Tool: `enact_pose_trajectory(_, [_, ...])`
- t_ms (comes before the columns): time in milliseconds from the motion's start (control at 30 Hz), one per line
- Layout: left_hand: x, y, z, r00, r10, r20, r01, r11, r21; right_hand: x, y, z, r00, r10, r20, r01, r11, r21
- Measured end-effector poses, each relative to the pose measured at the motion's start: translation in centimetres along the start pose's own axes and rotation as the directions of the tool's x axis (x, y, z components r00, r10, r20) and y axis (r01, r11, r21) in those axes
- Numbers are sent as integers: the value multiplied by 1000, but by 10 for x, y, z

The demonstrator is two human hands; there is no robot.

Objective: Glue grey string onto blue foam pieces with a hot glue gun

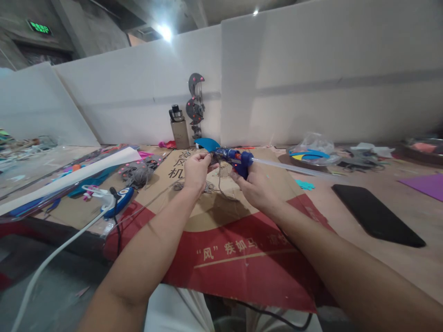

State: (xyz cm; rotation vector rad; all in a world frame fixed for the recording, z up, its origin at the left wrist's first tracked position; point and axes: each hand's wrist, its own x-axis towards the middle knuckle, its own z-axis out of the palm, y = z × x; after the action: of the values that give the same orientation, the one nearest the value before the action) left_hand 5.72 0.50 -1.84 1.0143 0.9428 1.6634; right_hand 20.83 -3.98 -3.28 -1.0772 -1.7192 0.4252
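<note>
My right hand (254, 184) is wrapped round the handle of a blue glue gun (244, 159), its nozzle end pointing left. A long clear glue stick (290, 167) sticks out of its back. In front of the nozzle, my left hand (198, 169) is closed in a pinch; what its fingertips hold is hidden. A blue crescent-shaped piece (208, 144) shows just behind those fingertips. Grey yarn (221, 182) hangs between the hands, and more grey yarn lies below on the printed cardboard sheet (242, 258).
At left are a grey yarn bundle (140, 171), a blue-and-white power strip (121, 202) and a white roll (76, 177). A bottle (180, 131) stands behind, beside hanging grey crescents (195, 99). A black phone (377, 214) and purple sheet (424, 185) lie right.
</note>
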Motion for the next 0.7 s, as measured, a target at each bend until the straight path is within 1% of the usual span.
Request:
enact_pose_trajectory(200, [4, -3, -4, 999, 50, -6, -50, 998, 28, 0, 1, -1, 1000, -23, -6, 23, 1000, -2])
enact_pose_trajectory(433, [6, -2, -4, 997, 81, -8, -81, 997, -15, 0, 4, -1, 998, -16, -54, 13, 999, -47])
enact_pose_trajectory(567, [6, 1, -4, 997, 75, -26, -76, 997, -31, 1, 4, -2, 998, 3, -59, -8, 996, -92])
enact_pose_trajectory(700, [5, 2, -5, 997, 69, -19, -70, 996, -52, 2, 2, -5, 998, 10, -56, -15, 995, -102])
